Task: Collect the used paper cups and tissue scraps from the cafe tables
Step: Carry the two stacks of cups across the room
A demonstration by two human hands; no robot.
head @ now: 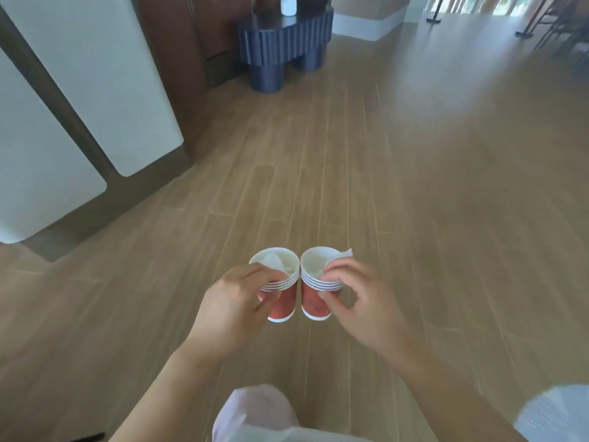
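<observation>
Paper cups [288, 281] hold tissue scraps [274, 261] in two red stacks, rims touching. I see the left hand [232, 306] gripping the left stack [283, 305], the right hand [361, 303] pinching the right stack [314, 303]

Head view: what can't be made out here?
All in the head view:
Left cup stack: cup count uncertain, the left hand covers part of the rims.
Right cup stack: its side is partly hidden by the right hand.
Tissue: the amount is hidden by the cup walls.
White object on the blue table: cut off by the top edge.
Furniture at top right: blurred.
</observation>
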